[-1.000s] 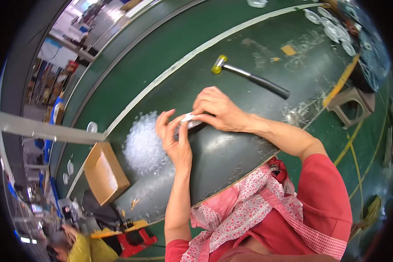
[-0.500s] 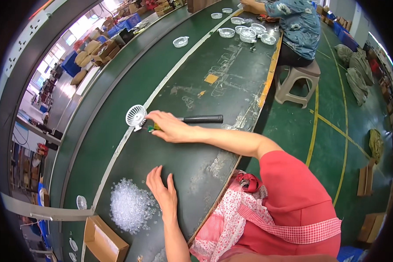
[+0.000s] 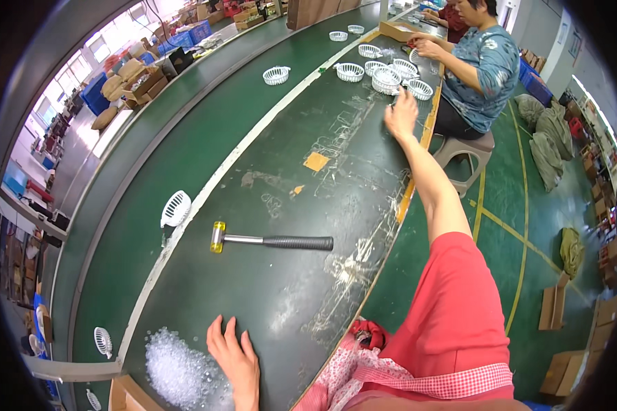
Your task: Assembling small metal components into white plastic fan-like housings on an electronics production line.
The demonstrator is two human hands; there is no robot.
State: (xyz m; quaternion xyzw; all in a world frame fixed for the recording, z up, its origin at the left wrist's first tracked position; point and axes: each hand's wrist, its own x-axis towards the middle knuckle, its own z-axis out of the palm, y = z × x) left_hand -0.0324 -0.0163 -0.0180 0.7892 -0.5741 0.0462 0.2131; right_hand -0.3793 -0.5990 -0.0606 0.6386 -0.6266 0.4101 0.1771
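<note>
My right hand (image 3: 402,115) is stretched far forward over the table, its fingers extended at the edge of a cluster of white slotted round plastic baskets (image 3: 386,81). Whether the fingertips touch the closest basket (image 3: 418,89) I cannot tell. My left hand (image 3: 234,359) rests near the table's front with fingers apart and nothing in them, beside a heap of small clear plastic pieces (image 3: 178,370). Between the hands lies a hammer (image 3: 274,241) with a yellow head and black grip. Another white basket (image 3: 176,209) sits tilted by the white line, left of the hammer.
A co-worker (image 3: 483,75) sits on a stool at the far right, hands over the table. More baskets (image 3: 276,75) stand along the green belt (image 3: 219,116). A cardboard box (image 3: 130,396) is at the lower left, near a metal bar (image 3: 75,370).
My right hand has left the single basket and hammer and reached forward to the cluster. That basket now stands alone, and the hammer's head is uncovered. The view has shifted.
</note>
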